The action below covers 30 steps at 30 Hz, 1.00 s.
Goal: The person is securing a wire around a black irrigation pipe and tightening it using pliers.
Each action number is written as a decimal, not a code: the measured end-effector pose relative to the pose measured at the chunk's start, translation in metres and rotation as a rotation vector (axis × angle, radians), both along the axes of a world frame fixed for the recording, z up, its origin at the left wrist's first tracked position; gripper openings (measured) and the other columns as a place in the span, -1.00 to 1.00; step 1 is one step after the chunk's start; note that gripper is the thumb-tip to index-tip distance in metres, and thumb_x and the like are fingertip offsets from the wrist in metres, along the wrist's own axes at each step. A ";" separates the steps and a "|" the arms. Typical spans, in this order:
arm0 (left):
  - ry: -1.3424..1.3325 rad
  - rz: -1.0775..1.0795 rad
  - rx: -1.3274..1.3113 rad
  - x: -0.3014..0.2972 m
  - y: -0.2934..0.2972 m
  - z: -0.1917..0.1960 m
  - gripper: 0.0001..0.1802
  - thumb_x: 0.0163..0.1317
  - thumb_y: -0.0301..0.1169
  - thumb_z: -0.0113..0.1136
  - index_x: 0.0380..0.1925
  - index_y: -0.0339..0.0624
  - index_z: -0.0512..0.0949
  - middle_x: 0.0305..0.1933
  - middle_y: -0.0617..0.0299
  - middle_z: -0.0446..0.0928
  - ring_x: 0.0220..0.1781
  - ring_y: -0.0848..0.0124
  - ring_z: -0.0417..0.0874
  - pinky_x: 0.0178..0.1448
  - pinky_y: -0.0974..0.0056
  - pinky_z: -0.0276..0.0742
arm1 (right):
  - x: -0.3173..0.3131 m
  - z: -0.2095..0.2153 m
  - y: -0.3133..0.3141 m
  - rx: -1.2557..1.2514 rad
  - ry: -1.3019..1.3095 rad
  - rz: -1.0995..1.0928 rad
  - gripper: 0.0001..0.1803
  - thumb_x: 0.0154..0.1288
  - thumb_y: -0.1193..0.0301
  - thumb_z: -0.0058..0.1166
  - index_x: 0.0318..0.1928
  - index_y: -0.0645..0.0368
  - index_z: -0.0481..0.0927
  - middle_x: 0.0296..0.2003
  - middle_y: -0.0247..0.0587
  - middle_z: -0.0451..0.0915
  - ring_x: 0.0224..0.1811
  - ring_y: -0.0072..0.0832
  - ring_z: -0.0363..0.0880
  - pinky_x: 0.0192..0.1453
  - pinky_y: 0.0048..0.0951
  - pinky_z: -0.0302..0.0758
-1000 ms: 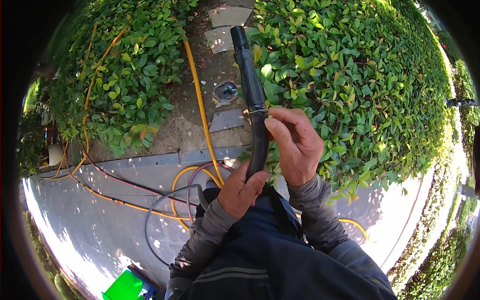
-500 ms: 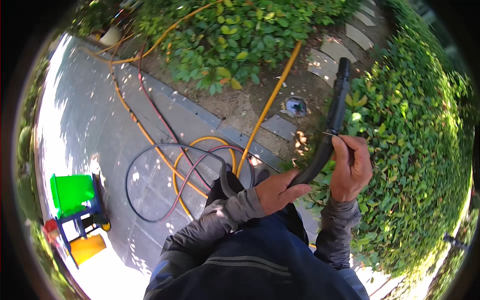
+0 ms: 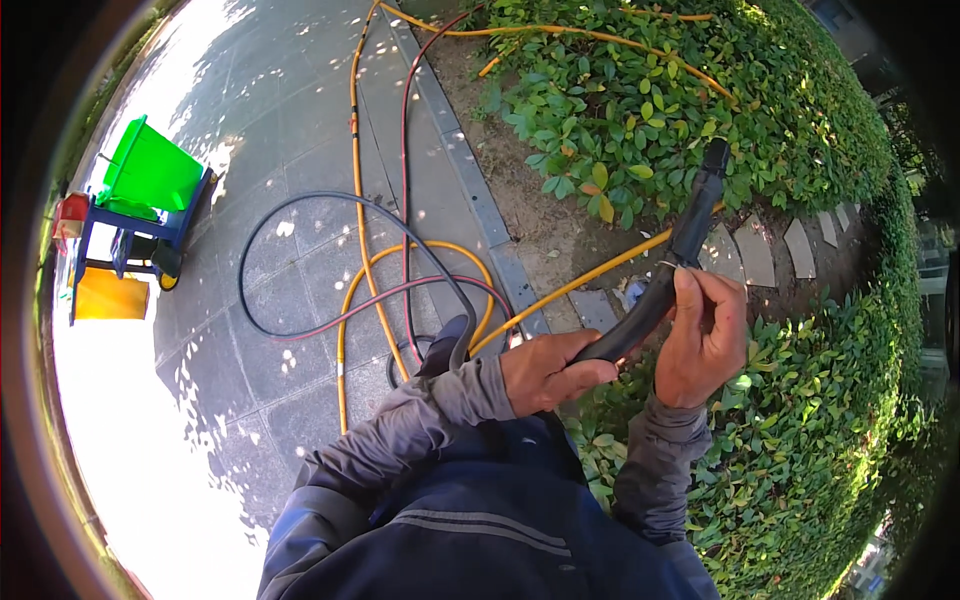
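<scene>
A black curved hose point(image 3: 633, 322) with a black nozzle point(image 3: 695, 218) on its end slants up and away to the right in front of me. My left hand point(image 3: 545, 372) is closed round the lower end of the hose, thumb toward the nozzle. Where hose and nozzle join, my right hand point(image 3: 703, 335) is closed, thumb and fingers pinched together. A thin, light, wire-like piece point(image 3: 668, 263) sticks out right at those fingertips; how it is fastened is too small to tell.
Yellow hose point(image 3: 600, 280), red hose point(image 3: 405, 160) and dark grey hose point(image 3: 245, 270) loop over grey paving by my feet. A cart with a green bin point(image 3: 150, 175) stands at left. Leafy bushes point(image 3: 610, 110) and a hedge point(image 3: 780, 450) flank stepping stones point(image 3: 755, 250).
The view has turned: the cart sits higher, and the stepping stones now run off to the right. Both hands keep their places on hose and nozzle, with the nozzle tilted further right.
</scene>
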<state>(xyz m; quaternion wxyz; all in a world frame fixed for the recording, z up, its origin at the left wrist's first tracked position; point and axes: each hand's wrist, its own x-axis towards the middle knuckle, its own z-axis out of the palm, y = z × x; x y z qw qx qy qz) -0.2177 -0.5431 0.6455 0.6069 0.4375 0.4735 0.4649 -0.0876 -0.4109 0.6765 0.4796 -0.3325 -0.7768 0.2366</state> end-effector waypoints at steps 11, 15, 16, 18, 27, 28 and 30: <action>0.191 0.403 -0.048 0.032 -0.071 -0.021 -0.46 0.46 0.05 0.06 -0.05 -0.31 0.43 -0.51 0.05 0.45 -0.45 0.18 0.53 -0.30 0.13 0.44 | -0.039 -0.014 -0.032 0.125 0.121 0.466 -0.72 0.11 0.66 0.40 -0.19 0.28 0.58 -0.33 -0.16 0.55 -0.43 -0.41 0.52 -0.48 -0.46 0.41; 0.197 0.512 0.111 0.031 -0.093 -0.035 -0.50 0.48 -0.02 0.06 0.01 -0.31 0.40 -0.43 0.15 0.48 -0.45 0.32 0.50 -0.27 0.19 0.45 | -0.059 -0.011 -0.058 0.244 -0.005 0.385 -0.75 0.17 0.64 0.35 -0.14 0.23 0.64 -0.32 -0.19 0.55 -0.39 -0.42 0.53 -0.42 -0.43 0.43; 0.201 0.531 0.112 0.029 -0.097 -0.043 -0.51 0.49 -0.04 0.07 0.02 -0.32 0.40 -0.44 0.10 0.49 -0.44 0.25 0.53 -0.25 0.16 0.46 | -0.064 -0.017 -0.063 0.258 -0.048 0.376 -0.77 0.21 0.63 0.32 -0.12 0.22 0.66 -0.32 -0.19 0.55 -0.35 -0.40 0.54 -0.38 -0.39 0.44; 0.208 0.569 0.116 0.019 -0.108 -0.049 -0.51 0.49 -0.06 0.07 0.02 -0.34 0.39 -0.45 0.04 0.50 -0.43 0.18 0.55 -0.24 0.13 0.46 | -0.076 -0.022 -0.072 0.257 -0.095 0.416 -0.80 0.23 0.63 0.30 -0.13 0.23 0.65 -0.30 -0.18 0.55 -0.32 -0.36 0.55 -0.36 -0.36 0.45; -0.007 0.529 0.165 -0.090 -0.193 -0.070 -0.56 0.52 -0.09 0.05 0.00 -0.31 0.41 -0.51 0.18 0.44 -0.46 0.37 0.53 -0.32 0.24 0.42 | -0.188 -0.018 -0.158 0.173 -0.357 0.445 -0.85 0.23 0.60 0.29 -0.22 0.21 0.59 -0.33 -0.18 0.49 -0.36 -0.31 0.57 -0.37 -0.32 0.46; -0.089 0.481 0.117 -0.112 -0.209 -0.077 -0.50 0.52 0.03 -0.03 -0.07 -0.26 0.43 -0.47 0.26 0.42 -0.42 0.47 0.46 -0.29 0.26 0.42 | -0.210 -0.026 -0.171 0.225 -0.369 0.465 -0.83 0.21 0.59 0.29 -0.22 0.21 0.57 -0.33 -0.17 0.48 -0.37 -0.28 0.56 -0.37 -0.30 0.46; -0.147 0.446 0.084 -0.166 -0.244 -0.081 -0.51 0.52 0.05 -0.04 -0.09 -0.24 0.43 -0.49 0.29 0.40 -0.44 0.48 0.43 -0.32 0.28 0.38 | -0.262 -0.034 -0.209 0.250 -0.408 0.457 -0.79 0.15 0.61 0.29 -0.24 0.21 0.53 -0.36 -0.15 0.46 -0.39 -0.19 0.54 -0.37 -0.25 0.45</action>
